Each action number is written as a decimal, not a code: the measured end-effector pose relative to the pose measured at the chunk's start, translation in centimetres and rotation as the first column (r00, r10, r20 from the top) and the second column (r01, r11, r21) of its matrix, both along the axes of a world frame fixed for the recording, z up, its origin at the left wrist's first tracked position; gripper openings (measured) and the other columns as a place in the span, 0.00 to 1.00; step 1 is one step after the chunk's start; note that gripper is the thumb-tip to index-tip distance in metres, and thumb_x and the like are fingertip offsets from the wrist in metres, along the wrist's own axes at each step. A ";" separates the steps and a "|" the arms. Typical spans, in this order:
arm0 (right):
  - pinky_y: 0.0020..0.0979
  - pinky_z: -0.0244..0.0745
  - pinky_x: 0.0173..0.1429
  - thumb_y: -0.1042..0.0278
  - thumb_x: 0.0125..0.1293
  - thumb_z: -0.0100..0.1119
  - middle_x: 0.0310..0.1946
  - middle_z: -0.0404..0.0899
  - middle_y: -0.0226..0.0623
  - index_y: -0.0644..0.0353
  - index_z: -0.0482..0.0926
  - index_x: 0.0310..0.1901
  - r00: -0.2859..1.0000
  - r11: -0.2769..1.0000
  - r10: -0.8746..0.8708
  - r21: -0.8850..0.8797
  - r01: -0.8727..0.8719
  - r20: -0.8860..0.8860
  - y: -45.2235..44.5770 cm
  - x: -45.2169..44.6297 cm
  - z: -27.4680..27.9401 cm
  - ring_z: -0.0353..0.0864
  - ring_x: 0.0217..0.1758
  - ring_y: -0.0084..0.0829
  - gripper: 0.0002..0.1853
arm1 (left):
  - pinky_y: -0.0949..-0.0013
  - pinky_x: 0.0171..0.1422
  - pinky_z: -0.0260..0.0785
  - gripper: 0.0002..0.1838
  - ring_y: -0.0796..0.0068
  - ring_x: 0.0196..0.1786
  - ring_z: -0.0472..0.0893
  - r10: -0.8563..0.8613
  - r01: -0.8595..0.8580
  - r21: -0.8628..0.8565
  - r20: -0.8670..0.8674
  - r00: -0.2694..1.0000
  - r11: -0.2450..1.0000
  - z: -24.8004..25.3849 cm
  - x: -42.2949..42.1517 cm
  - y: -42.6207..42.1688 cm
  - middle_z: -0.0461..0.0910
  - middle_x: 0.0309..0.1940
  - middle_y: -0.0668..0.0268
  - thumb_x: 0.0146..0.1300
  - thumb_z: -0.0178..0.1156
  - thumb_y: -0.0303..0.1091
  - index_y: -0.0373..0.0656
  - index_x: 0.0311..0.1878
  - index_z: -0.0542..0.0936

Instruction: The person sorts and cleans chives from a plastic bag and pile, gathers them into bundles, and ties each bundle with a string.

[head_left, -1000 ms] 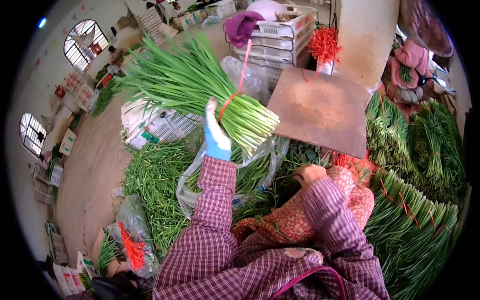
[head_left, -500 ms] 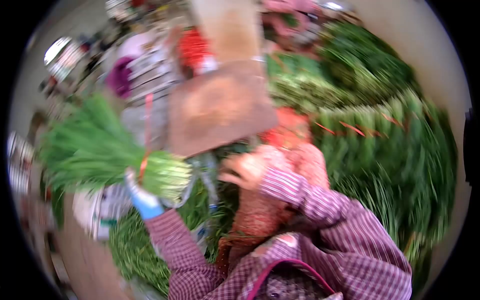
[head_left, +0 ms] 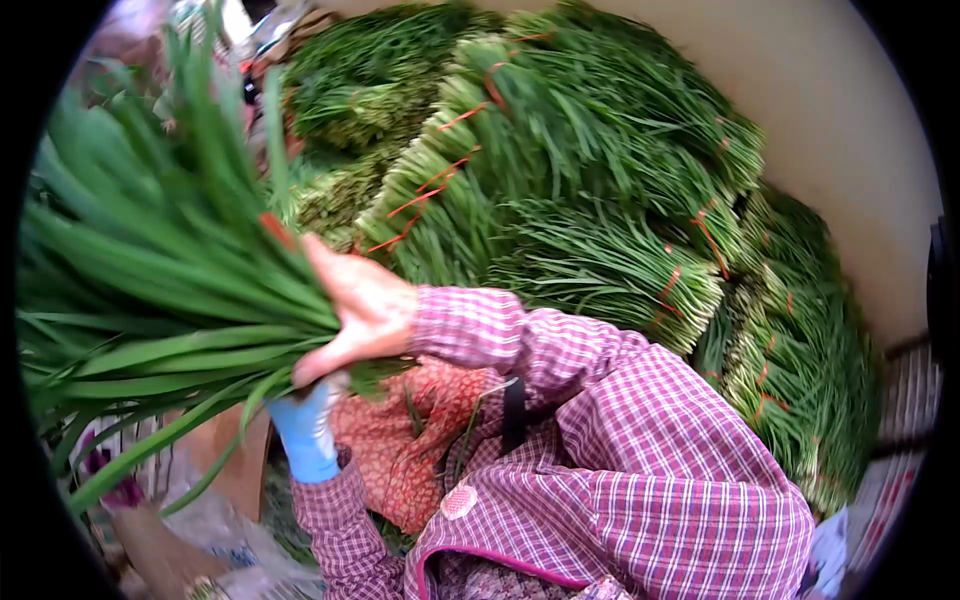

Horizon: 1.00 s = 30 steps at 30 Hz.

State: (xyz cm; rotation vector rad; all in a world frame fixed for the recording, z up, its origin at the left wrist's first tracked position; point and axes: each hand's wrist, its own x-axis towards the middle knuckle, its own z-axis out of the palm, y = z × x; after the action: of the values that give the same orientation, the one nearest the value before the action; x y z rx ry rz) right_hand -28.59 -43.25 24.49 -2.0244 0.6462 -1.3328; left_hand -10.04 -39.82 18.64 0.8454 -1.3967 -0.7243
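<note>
A large bundle of garlic chives (head_left: 180,270) fills the left of the view, its long green leaves fanned out to the left. A bit of red tie (head_left: 276,230) shows on it near my fingertips. Bare and spread wide around the bundle's right end, my right hand (head_left: 368,300) grips it with thumb below and fingers above. From underneath, my left hand (head_left: 312,425), in a blue and white glove, supports the same bundle; its fingers are mostly hidden behind the leaves and my right hand.
Tied chive bundles (head_left: 580,130) are stacked ahead against a pale wall (head_left: 830,130), with one bundle (head_left: 620,265) lying across the front. More bundles (head_left: 800,370) stand at the right. Clear plastic (head_left: 230,530) and a brown board (head_left: 225,455) lie at lower left.
My view has swung right, toward the stacked bundles. My right hand, earlier apart from the bundle, is now on it. The bundle is higher and closer to the camera.
</note>
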 end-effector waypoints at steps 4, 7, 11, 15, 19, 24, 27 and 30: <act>0.36 0.57 0.73 0.57 0.40 0.80 0.65 0.64 0.50 0.67 0.43 0.72 0.949 0.951 -0.308 0.005 0.309 -0.069 3.7 -10.3 -1.9 0.64 0.68 0.38 0.64 | 0.64 0.62 0.66 0.31 0.72 0.56 0.73 -0.583 0.630 0.176 -0.258 0.771 0.756 -0.8 -6.3 -2.6 0.72 0.57 0.64 0.58 0.65 0.36 0.40 0.64 0.67; 0.36 0.59 0.73 0.64 0.38 0.81 0.63 0.66 0.49 0.70 0.55 0.68 0.790 0.823 -0.562 -0.071 0.564 -0.244 8.5 -17.0 2.3 0.66 0.67 0.36 0.56 | 0.59 0.69 0.60 0.28 0.66 0.64 0.69 -0.652 0.793 0.125 -0.501 0.568 0.596 2.7 -12.5 -4.0 0.70 0.62 0.62 0.65 0.58 0.43 0.42 0.65 0.67; 0.35 0.68 0.67 0.63 0.39 0.78 0.58 0.73 0.46 0.63 0.61 0.68 0.457 0.614 -0.752 -0.252 0.748 -0.474 12.6 -24.8 5.9 0.75 0.60 0.35 0.51 | 0.60 0.70 0.61 0.26 0.67 0.58 0.73 -0.608 0.866 0.156 -0.654 0.451 0.474 7.0 -15.9 -5.3 0.75 0.54 0.59 0.63 0.60 0.45 0.41 0.61 0.71; 0.41 0.68 0.66 0.50 0.41 0.75 0.61 0.69 0.52 0.53 0.55 0.71 0.127 0.436 -0.628 -0.212 0.874 -0.768 15.0 -32.4 2.8 0.72 0.62 0.47 0.55 | 0.44 0.72 0.57 0.26 0.49 0.66 0.67 -0.613 0.964 -0.084 -0.785 0.092 0.252 3.1 -13.9 -9.3 0.65 0.63 0.43 0.68 0.55 0.38 0.40 0.66 0.65; 0.51 0.60 0.69 0.36 0.40 0.73 0.66 0.63 0.47 0.43 0.51 0.73 -0.092 0.220 -0.459 -0.213 0.952 -0.884 15.6 -39.3 -13.9 0.66 0.66 0.48 0.59 | 0.43 0.74 0.54 0.29 0.45 0.70 0.62 -0.532 0.917 0.060 -0.799 0.280 0.393 0.6 -6.8 -11.0 0.59 0.68 0.43 0.67 0.56 0.40 0.42 0.69 0.63; 0.56 0.51 0.71 0.40 0.39 0.76 0.69 0.59 0.39 0.38 0.49 0.73 -0.240 0.126 -0.350 -0.299 0.946 -0.906 15.8 -37.8 -16.4 0.59 0.71 0.44 0.60 | 0.45 0.74 0.55 0.30 0.49 0.69 0.64 -0.397 0.753 0.205 -0.747 0.533 0.625 -1.4 6.2 -8.5 0.61 0.68 0.46 0.70 0.49 0.46 0.46 0.71 0.59; 0.54 0.55 0.70 0.46 0.46 0.74 0.68 0.63 0.39 0.41 0.53 0.72 -0.282 0.134 -0.330 -0.341 0.930 -0.901 13.8 -34.8 -13.6 0.63 0.69 0.44 0.52 | 0.52 0.73 0.57 0.32 0.52 0.66 0.68 -0.255 0.453 0.273 -0.539 0.803 0.849 -0.8 11.7 -4.0 0.64 0.66 0.48 0.71 0.48 0.46 0.45 0.74 0.53; 0.45 0.66 0.64 0.57 0.52 0.72 0.61 0.71 0.41 0.50 0.65 0.65 -0.106 0.327 -0.654 -0.407 0.853 -0.749 7.7 -29.9 -13.6 0.71 0.62 0.42 0.39 | 0.53 0.75 0.53 0.35 0.53 0.68 0.65 -0.213 0.311 0.220 -0.380 0.900 0.925 -1.9 16.3 0.0 0.63 0.66 0.49 0.69 0.51 0.47 0.43 0.73 0.54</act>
State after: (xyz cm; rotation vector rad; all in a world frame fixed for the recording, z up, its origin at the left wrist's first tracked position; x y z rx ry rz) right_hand -58.44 -35.50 10.88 -1.9583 2.7256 -0.4084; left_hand 6.29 -39.80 16.74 0.6996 -1.1110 -1.2420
